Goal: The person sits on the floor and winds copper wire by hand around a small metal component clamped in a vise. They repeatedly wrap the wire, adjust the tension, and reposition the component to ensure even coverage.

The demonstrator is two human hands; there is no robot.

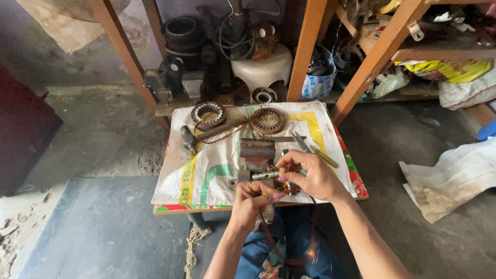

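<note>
Both the left hand (254,196) and right hand (309,174) pinch a small metal shaft (265,175) above the table's (175,209) near edge.

Bare cloth (181,181) lies open leftward; rusty cylinders (257,149), probably pliers (310,147) crowd ahead.

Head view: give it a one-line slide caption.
Both hands, left hand and right hand, grip a small metal rod over a sack-covered low table holding stator rings.

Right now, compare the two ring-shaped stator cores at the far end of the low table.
The left stator core is grey metal with pale teeth inside; the right stator core is rusty brown. The left one sits at the table's far edge, the right one nearer the hands. Both lie flat on the woven sack.
</note>
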